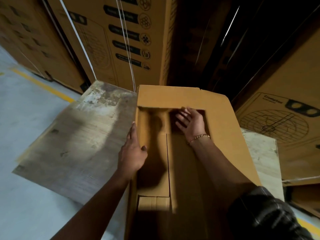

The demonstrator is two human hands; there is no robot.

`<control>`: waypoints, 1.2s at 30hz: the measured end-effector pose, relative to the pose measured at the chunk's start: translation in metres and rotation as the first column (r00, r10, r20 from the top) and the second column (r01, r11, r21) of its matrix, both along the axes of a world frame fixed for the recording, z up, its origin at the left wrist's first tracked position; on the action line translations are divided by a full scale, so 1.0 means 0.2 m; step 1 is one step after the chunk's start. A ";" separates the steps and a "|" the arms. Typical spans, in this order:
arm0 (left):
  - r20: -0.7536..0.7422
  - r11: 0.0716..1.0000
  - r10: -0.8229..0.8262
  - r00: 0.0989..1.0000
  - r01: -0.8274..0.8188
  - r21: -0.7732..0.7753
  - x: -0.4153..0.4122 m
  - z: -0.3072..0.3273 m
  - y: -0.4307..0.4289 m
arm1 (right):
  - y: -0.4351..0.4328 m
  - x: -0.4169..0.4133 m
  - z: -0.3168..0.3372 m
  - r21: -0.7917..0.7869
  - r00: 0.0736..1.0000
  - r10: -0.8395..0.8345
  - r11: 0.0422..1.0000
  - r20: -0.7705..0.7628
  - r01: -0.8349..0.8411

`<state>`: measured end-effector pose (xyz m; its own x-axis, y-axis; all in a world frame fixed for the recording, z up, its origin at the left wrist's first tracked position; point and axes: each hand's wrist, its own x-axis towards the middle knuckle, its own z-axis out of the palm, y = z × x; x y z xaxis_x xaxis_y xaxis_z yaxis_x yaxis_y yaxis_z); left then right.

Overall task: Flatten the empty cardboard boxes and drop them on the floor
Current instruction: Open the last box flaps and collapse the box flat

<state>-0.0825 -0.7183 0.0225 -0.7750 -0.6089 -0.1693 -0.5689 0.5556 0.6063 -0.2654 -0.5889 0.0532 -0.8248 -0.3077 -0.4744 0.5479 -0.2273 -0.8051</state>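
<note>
Cardboard box (216,118) open on top, left hand (132,153) flat against its wall, right hand (189,121) spread inside, gripping nothing

Warehouse: stacked printed cartons (121,40), yellow-lined floor (26,104).

Left hand (132,153) flat on open cardboard box (225,135) wall; right hand (189,121) reaching inside, fingers spread.

Worn wooden board (78,141) lies on grey floor (26,196).
</note>
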 end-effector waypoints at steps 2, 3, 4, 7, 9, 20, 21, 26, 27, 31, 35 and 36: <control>-0.059 1.000 -0.022 0.998 0.022 -0.013 0.00 -0.01 0.01 | -0.04 -0.09 0.02 0.223 0.922 0.040 0.974 -0.384 0.050; -0.088 0.999 -0.046 0.995 0.044 -0.023 0.01 -0.02 0.01 | -0.05 -0.16 0.02 0.379 0.810 0.152 0.921 -0.567 0.092; -0.103 0.998 -0.062 0.993 0.060 -0.028 0.01 -0.03 0.00 | -0.06 -0.24 0.02 0.527 0.675 0.305 0.837 -0.672 0.146; -0.073 0.997 -0.042 0.996 0.038 -0.062 0.01 -0.02 -0.01 | -0.10 -0.50 0.06 0.823 0.475 0.674 0.497 -0.566 0.275; -0.047 0.997 -0.037 0.998 0.034 -0.072 0.01 0.00 -0.01 | -0.12 -0.64 0.07 0.928 0.456 0.822 0.220 -0.342 0.300; 0.005 0.999 0.029 1.000 -0.029 -0.023 0.00 0.00 -0.01 | -0.14 -0.78 -0.09 0.972 0.478 0.859 0.083 -0.182 0.220; 0.005 0.999 0.024 1.000 -0.024 -0.025 0.00 0.00 -0.01 | -0.13 -0.79 -0.09 0.973 0.481 0.858 0.085 -0.181 0.215; 0.021 0.999 0.001 1.000 -0.001 -0.046 0.01 0.02 -0.01 | -0.05 -0.71 -0.09 0.982 0.523 0.832 0.134 -0.183 0.132; 0.033 0.999 -0.003 0.999 0.005 -0.053 0.01 0.02 -0.01 | -0.02 -0.66 -0.08 0.984 0.546 0.819 0.133 -0.176 0.118; 0.039 0.995 -0.016 0.999 0.019 -0.098 0.01 0.02 0.02 | 0.20 -0.38 -0.05 0.993 0.636 0.765 0.117 -0.102 0.018; 0.113 0.985 0.014 0.993 0.006 -0.170 0.01 0.06 0.02 | 0.51 0.03 -0.06 0.974 0.700 0.706 0.214 -0.103 -0.072; 0.141 0.988 0.007 0.990 0.015 -0.154 0.03 0.08 0.02 | 0.60 0.15 -0.06 0.975 0.703 0.706 0.206 -0.085 -0.088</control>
